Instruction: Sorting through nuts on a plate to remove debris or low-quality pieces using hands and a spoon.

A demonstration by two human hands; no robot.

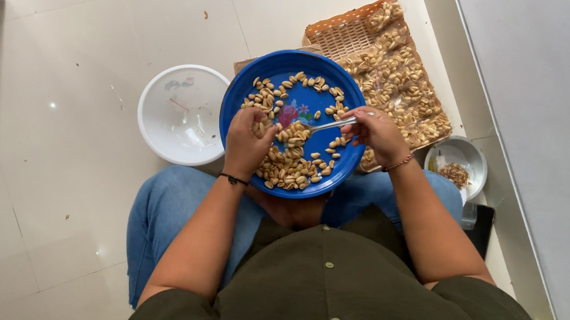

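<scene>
step in hand, as i read it: sorting or picking through peanuts on the blue plate (244, 89), centre of frame, resting on the person's lap over the jeans.

left hand (248, 142): curled shut over the nuts at the plate's left-lower side, fingers pinched on a few peanuts (289, 168); exactly which kernel is gripped can't be told. black band at the wrist.

right hand (377, 132): closed around a thin metal tool (330, 125), looks like a spoon or small knife handle, tip pointing left into the middle of the plate. beaded bracelet at the wrist.

peanuts: spread in a ring on the plate, denser pile at lower centre, sparse at upper left. flower print shows through at plate centre.

around it: woven tray (345, 36) upper right of frame, loaded with more peanuts, partly tucked behind the plate. empty-looking white bowl (163, 85) left of the plate on the tiled floor. small white bowl (476, 159) at right holds darker bits, likely skins or rejects.

next move calls for, my judgement: steady plate on the lap, tool tip working one kernel at a time against the left fingers; a tilt risks nuts rolling off the lower rim.
</scene>
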